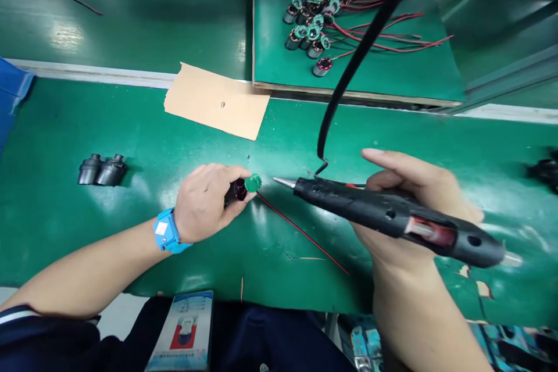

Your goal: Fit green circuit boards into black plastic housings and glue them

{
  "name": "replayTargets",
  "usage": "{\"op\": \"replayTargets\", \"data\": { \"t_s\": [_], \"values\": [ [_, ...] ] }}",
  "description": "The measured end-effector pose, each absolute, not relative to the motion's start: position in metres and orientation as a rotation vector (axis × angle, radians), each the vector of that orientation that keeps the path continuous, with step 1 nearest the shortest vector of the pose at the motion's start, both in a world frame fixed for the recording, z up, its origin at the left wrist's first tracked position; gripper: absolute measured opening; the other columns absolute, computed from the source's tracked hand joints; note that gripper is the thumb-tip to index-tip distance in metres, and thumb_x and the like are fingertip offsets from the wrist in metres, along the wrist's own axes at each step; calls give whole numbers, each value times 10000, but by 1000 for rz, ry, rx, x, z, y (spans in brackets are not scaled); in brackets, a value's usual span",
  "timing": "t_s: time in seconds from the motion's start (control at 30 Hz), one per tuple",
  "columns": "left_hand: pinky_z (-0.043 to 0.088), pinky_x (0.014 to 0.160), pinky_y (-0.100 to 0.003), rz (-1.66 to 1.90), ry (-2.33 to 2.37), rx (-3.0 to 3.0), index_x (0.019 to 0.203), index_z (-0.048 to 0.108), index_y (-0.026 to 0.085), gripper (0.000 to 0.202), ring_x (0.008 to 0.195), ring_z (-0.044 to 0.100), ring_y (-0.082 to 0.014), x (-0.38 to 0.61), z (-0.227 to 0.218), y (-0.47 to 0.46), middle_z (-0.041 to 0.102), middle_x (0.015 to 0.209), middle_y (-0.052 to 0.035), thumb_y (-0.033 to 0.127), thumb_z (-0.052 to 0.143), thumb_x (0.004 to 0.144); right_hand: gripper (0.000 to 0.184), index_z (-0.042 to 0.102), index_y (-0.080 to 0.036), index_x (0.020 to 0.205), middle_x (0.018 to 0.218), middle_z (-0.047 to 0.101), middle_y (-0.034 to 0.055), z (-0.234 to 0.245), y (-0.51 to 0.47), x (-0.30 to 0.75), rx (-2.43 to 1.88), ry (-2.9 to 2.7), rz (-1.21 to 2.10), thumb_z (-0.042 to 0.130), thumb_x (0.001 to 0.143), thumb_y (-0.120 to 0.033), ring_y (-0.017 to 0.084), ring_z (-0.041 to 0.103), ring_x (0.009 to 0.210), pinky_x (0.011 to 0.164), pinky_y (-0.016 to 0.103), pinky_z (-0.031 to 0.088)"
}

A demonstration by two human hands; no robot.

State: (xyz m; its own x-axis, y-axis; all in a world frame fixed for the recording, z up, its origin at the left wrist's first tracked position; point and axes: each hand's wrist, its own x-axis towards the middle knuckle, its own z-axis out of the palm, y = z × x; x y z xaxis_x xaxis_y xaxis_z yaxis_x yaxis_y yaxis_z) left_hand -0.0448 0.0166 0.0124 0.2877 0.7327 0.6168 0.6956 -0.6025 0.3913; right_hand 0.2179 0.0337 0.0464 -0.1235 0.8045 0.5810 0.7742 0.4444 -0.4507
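My left hand (208,200), with a blue wristband (167,231), is closed around a small dark coil with a green end cap (249,183), lying on the green bench mat (87,226). Red and black wires (300,231) trail from the coil toward me. My right hand (410,203) grips a black glue gun (392,218), held sideways with its metal tip (283,182) pointing left, a short gap from the green cap. The gun's black cable (361,46) rises up and away.
Two dark plastic housings (102,170) lie at the left. A cardboard piece (217,102) sits behind the hands. A raised green board (279,64) carries several coils with red wires (311,26). More dark parts (544,170) lie at the right edge.
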Motion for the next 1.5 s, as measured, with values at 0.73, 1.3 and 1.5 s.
{"op": "replayTargets", "data": {
  "t_s": [0.73, 1.3, 1.5],
  "values": [
    [409, 582, -308, 1199, 1319, 2547, 1121, 558, 167, 256, 652, 610, -157, -46, 13, 17, 701, 811, -28, 348, 625, 951, 346, 691, -299, 1220, 684, 651, -20, 46, 34, 209, -1161, -2069, 34, 570, 929, -155, 140, 586, 571, 616, 298, 479],
    [399, 581, -304, 1237, 1295, 2520, 1098, 552, 181, 239, 632, 617, -150, -45, 17, 13, 724, 827, -25, 352, 625, 948, 372, 656, -263, 1294, 638, 585, 9, 42, 38, 221, -1221, -2278, -229, 606, 941, -370, 172, 512, 586, 588, 325, 341],
    [443, 592, -288, 1306, 1266, 2428, 1086, 555, 192, 220, 643, 626, -146, -42, 17, 9, 710, 805, -14, 356, 613, 952, 465, 590, -152, 1296, 1006, 640, 144, 36, 82, 188, -1318, -2427, -40, 560, 919, -423, 296, 551, 894, 761, 417, 417]
  ]
}}
